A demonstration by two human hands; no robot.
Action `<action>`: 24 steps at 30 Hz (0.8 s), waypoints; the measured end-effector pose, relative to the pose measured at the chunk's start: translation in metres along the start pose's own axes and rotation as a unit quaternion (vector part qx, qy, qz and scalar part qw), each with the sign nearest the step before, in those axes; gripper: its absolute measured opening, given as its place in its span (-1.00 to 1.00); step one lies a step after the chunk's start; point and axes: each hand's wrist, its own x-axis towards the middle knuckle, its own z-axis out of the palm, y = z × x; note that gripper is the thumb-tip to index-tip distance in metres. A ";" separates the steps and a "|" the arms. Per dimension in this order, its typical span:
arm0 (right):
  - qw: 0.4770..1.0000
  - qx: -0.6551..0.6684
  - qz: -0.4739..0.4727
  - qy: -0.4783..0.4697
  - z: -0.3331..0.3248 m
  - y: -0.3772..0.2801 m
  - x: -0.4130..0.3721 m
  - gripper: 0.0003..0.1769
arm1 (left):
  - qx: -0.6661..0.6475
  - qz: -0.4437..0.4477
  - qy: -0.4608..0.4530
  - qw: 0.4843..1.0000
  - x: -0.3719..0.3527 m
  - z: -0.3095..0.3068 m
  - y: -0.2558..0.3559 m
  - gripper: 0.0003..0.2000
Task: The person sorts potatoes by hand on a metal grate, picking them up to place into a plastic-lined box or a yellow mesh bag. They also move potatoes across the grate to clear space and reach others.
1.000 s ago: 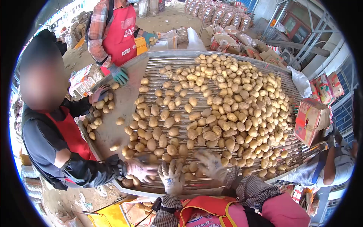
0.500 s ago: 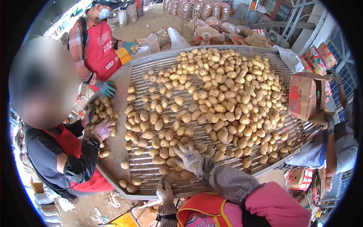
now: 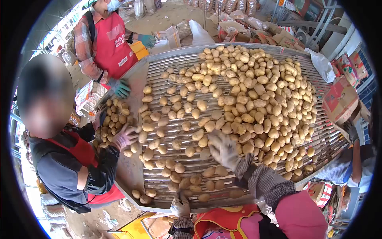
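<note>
Potatoes [image 3: 258, 99] crowd the slatted counter [image 3: 132, 171] from centre to right, and your right hand [image 3: 223, 149], grip loosely spread, has shifted upward over them, while your left hand [image 3: 180, 205] stays at the lower edge, grip unclear.

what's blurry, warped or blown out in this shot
head view: fisheye warp bows the slatted table, with black corners and blue fringing around the round image; far-left background blown out; gloved right hand smeared, probably motion; nearest co-worker's head heavily blurred; heaped potatoes fairly crisp
</note>
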 end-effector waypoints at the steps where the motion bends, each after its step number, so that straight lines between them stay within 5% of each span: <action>1: 0.996 -0.081 0.007 0.019 0.000 0.021 0.028 -0.43 | 0.002 -0.007 0.001 1.000 0.000 0.001 -0.001 -0.75; 4: 0.984 -0.168 0.049 -0.040 0.035 0.090 0.083 -0.40 | -0.021 0.010 0.033 0.999 0.002 0.005 -0.001 -0.78; 7: 0.966 -0.221 0.098 -0.094 0.048 0.062 0.097 -0.40 | -0.010 0.027 0.040 0.999 0.001 0.000 -0.001 -0.80; 8: 0.964 -0.114 0.176 -0.165 0.053 0.052 0.105 -0.42 | -0.008 0.025 0.040 0.999 0.001 0.000 -0.001 -0.81; 12: 0.982 -0.122 0.038 -0.137 0.077 -0.005 0.050 -0.38 | -0.025 0.042 0.056 0.997 0.002 0.004 -0.001 -0.82; 14: 0.910 -0.385 -0.151 0.037 0.162 0.011 -0.001 -0.33 | -0.059 0.042 0.046 0.996 0.001 0.006 -0.003 -0.77; 16: 0.985 -0.072 -0.031 -0.151 0.105 -0.077 -0.004 -0.30 | 0.079 0.129 0.026 0.988 0.002 -0.003 0.004 -0.64; 18: 0.995 0.006 -0.030 -0.098 0.101 -0.108 -0.027 -0.28 | 0.108 0.234 0.074 0.963 0.007 -0.002 0.012 -0.42; 20: 0.985 0.011 -0.110 -0.133 0.096 -0.099 -0.051 -0.26 | 0.084 0.277 0.069 0.955 0.011 0.000 0.021 -0.39; 24: 0.973 -0.029 -0.060 -0.223 0.002 -0.051 -0.083 -0.16 | 0.089 0.230 -0.125 0.961 0.002 -0.001 0.035 -0.26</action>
